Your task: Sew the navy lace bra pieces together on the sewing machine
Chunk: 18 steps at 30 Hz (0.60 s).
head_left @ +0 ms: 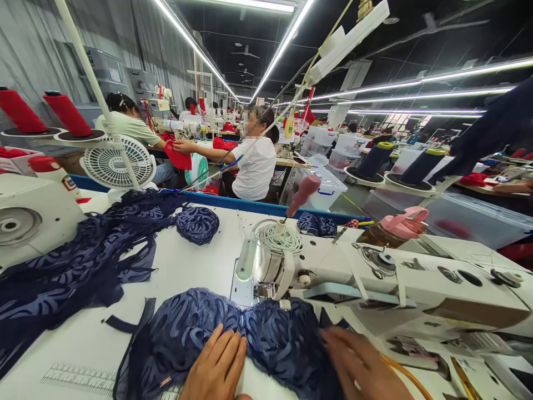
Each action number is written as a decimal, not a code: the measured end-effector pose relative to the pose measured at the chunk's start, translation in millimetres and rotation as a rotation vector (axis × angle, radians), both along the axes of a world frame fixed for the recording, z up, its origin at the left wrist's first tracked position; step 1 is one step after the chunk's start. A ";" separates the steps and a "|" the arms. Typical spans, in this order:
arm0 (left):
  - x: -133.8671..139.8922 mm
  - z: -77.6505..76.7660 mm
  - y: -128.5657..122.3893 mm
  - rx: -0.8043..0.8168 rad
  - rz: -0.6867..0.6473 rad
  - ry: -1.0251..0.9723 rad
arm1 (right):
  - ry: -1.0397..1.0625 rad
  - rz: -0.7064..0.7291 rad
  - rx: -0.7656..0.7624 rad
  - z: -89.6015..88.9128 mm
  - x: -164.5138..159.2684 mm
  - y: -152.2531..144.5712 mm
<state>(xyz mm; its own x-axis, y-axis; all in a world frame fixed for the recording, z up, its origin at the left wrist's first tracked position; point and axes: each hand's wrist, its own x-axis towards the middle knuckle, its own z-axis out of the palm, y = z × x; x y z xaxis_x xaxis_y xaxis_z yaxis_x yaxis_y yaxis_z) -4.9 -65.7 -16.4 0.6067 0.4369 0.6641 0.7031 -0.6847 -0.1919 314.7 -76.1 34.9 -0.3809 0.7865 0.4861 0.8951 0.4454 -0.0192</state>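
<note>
A navy lace bra point(179, 333) with a swirl pattern lies spread in front of me. The middle of its upper edge is by the needle area of a white sewing machine point(270, 266). My left hand point(219, 364) rests flat on the lower part of the bra near its centre, fingers stretched out. At the right cup's outer edge is my right hand point(364, 364), touching the fabric; motion blurs its fingers, and whether they pinch the edge cannot be made out. Dark strap ends point(129, 322) trail off the left cup.
Navy lace pieces point(83, 261) are heaped along the left, with a loose cup point(197, 224) beside them. A ruler scale point(79, 378) marks the table front. Behind stand a white fan point(119, 164), a pink-lidded bottle point(400, 228) and thread cones point(377, 161). Two co-workers point(254, 166) handle red fabric beyond.
</note>
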 end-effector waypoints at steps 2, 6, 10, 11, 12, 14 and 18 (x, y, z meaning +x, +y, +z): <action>2.2 1.8 2.7 -0.017 -0.003 0.009 | 0.064 0.320 -0.051 7.0 -54.4 15.2; -1.9 6.5 9.7 -0.014 -0.008 0.061 | 0.200 0.435 -0.122 -3.2 -114.4 38.2; -8.9 8.2 12.9 0.004 -0.017 0.080 | 0.204 0.383 -0.103 -14.4 -107.2 42.1; -9.2 7.6 12.7 0.008 -0.014 0.064 | 0.206 0.374 -0.127 -13.4 -104.9 42.2; -8.7 6.6 12.2 0.010 -0.007 0.044 | 0.211 0.358 -0.168 -11.3 -104.5 42.8; -6.2 3.2 10.7 0.006 0.000 0.013 | 0.212 0.278 -0.291 -5.9 -110.6 47.0; -1.5 -5.5 7.6 -0.012 -0.030 0.008 | 0.182 0.076 -0.517 -3.0 -135.1 65.5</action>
